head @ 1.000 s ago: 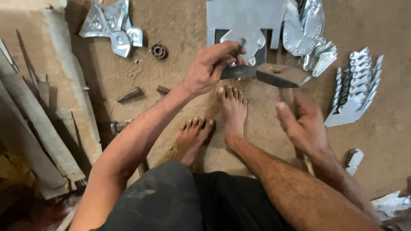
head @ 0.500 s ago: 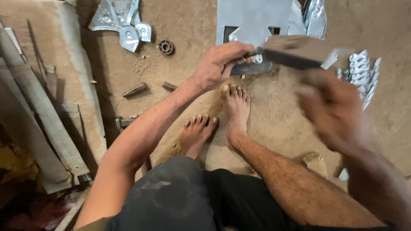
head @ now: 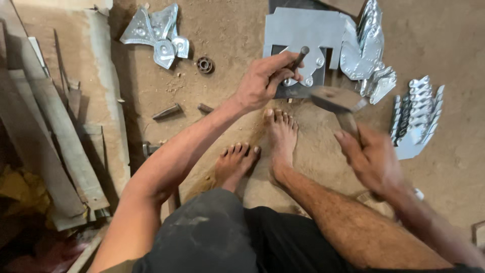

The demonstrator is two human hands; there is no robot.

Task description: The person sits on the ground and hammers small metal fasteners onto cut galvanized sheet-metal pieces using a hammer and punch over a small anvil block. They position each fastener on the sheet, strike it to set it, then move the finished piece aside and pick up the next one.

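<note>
My left hand [head: 265, 81] grips a dark metal punch [head: 298, 57] and holds it upright on a shiny metal piece [head: 309, 71] lying on a dark block on the earth floor. My right hand [head: 371, 162] holds a hammer by its handle; the hammer head [head: 337, 98] is blurred, just right of the punch and a little below its top. My bare feet [head: 262, 146] rest on the ground right before the block. A grey cut metal sheet [head: 303, 30] lies behind the workpiece.
Stamped shiny metal pieces lie in a stack at right [head: 417, 116], a pile at top right [head: 369, 48] and a cluster at top left [head: 156, 33]. A small round bearing [head: 204, 64] and loose punches [head: 167, 111] lie on the floor. Long metal strips [head: 45, 126] fill the left side.
The hammer was raised high half a second ago and has swung back down toward the punch. My left hand has kept the punch in place on the workpiece.
</note>
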